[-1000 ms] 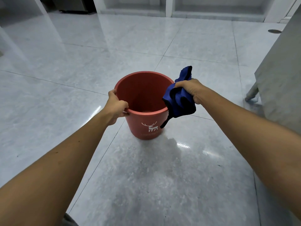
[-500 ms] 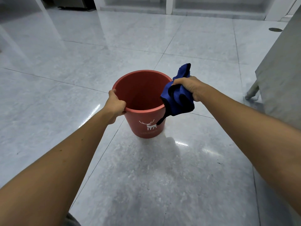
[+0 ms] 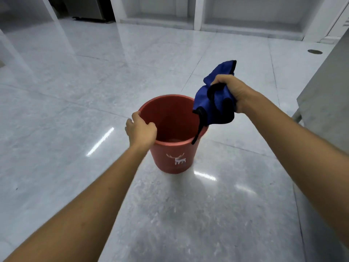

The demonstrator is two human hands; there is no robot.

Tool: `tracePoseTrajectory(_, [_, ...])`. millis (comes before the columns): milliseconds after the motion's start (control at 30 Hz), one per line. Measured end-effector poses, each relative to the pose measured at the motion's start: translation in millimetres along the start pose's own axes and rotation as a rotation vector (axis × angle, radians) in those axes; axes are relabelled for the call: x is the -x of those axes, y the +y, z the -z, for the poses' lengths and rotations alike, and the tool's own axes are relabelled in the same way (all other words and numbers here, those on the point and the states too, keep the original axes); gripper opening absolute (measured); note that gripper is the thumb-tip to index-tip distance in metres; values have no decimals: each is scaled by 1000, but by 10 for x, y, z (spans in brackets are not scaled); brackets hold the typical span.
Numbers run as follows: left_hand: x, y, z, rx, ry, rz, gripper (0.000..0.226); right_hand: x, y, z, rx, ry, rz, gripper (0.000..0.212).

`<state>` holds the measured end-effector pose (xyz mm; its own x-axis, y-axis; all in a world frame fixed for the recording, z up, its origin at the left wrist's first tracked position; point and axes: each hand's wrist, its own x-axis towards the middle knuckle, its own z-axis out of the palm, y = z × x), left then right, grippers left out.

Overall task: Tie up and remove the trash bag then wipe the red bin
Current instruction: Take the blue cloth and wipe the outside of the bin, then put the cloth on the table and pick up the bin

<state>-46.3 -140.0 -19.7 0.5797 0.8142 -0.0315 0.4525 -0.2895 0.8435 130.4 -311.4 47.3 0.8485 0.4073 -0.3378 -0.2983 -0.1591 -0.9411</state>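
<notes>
The red bin [image 3: 174,148] stands upright on the glossy grey tiled floor [image 3: 75,91], near the centre of my view. It carries no liner; its inner wall is bare red, and something pale shows dimly at the bottom, too dark to identify. A white deer emblem [image 3: 177,159] is printed on the near outer wall.

My left hand [image 3: 140,130] is clamped on the bin's near-left rim: fingers curl over the lip into the opening, the back of the hand faces me.

My right hand [image 3: 231,90] is closed in a fist around a bunched blue cloth [image 3: 211,103] with black edging. The hand is held above and to the right of the bin's far-right rim. One corner of the cloth stands up above the fist; the rest hangs down, and a narrow black-edged tail drapes across the right rim. Whether the tail touches the rim or only overlaps it, I cannot tell.

A grey cabinet side [image 3: 328,87] rises at the right edge, with one leg just visible at its foot. White framed panels [image 3: 245,14] line the far wall. A round floor drain [image 3: 315,52] sits at far right.
</notes>
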Motion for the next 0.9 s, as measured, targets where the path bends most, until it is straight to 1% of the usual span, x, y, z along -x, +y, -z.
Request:
tracePoseTrajectory(33, [45,71,-15,16,86,-110,47,1,-49,-15,-53,-27,1,8])
tracePoseTrajectory(67, [91,178,-34,69,124,-207,42,15,-102,-39,-104,-55,-2,9])
tracePoseTrajectory(100, [136,308,-48,137,116,-259,38,41,-158,-79,-149,-86,-16,10])
tracePoseTrajectory(133, [181,426,-65,206,67,-254,36,85,-203,-124,-189,-116,-37,11])
tracePoseTrajectory(167, [187,587,-66,265,-30,-190,37,134,-300,-161,-219,-138,-61,11])
tracePoseTrajectory(200, [183,762,-41,319,-160,-76,41,201,-407,-197,-238,-154,-91,13])
tracePoseTrajectory(233, [185,966,25,402,-302,75,46,297,-546,-224,-247,-161,-131,16])
tracePoseTrajectory(267, [172,1159,96,527,-442,226,51,402,-693,-238,-254,-170,-176,19])
tracePoseTrajectory(300, [172,1330,174,675,-548,355,52,504,-813,-244,-265,-182,-216,21])
tracePoseTrajectory(333, [156,1534,291,798,-603,454,50,624,-996,-228,-271,-192,-256,21])
tracePoseTrajectory(367, [140,1723,423,864,-634,508,47,753,-1186,-209,-272,-200,-287,21])
tracePoseTrajectory(433, [163,2124,720,884,-640,556,44,1035,-1622,-127,-246,-162,-309,17])
tracePoseTrajectory(533, [322,2732,1153,868,-664,614,40,1459,-2302,36,-153,-48,-240,18])
tracePoseTrajectory(600, [500,3215,1405,893,-699,656,35,1812,-2810,161,-4,-2,-159,25])
tracePoseTrajectory(633, [609,3435,1498,896,-701,648,32,1983,-3026,198,75,8,-121,31])
tracePoseTrajectory(700, [838,3987,1702,881,-724,598,32,2365,-3547,288,197,30,-73,47])
tracePoseTrajectory(733, [960,4279,1798,874,-747,573,33,2570,-3799,329,231,41,-62,52])
tracePoseTrajectory(767, [1080,4560,1887,866,-774,552,34,2777,-4028,374,241,45,-52,53])
tracePoseTrajectory(833, [1296,5079,2045,864,-859,509,40,3171,-4410,489,216,67,-27,41])
tracePoseTrajectory(900, [1551,5586,2174,902,-1000,508,54,3579,-4786,723,203,93,-9,24])
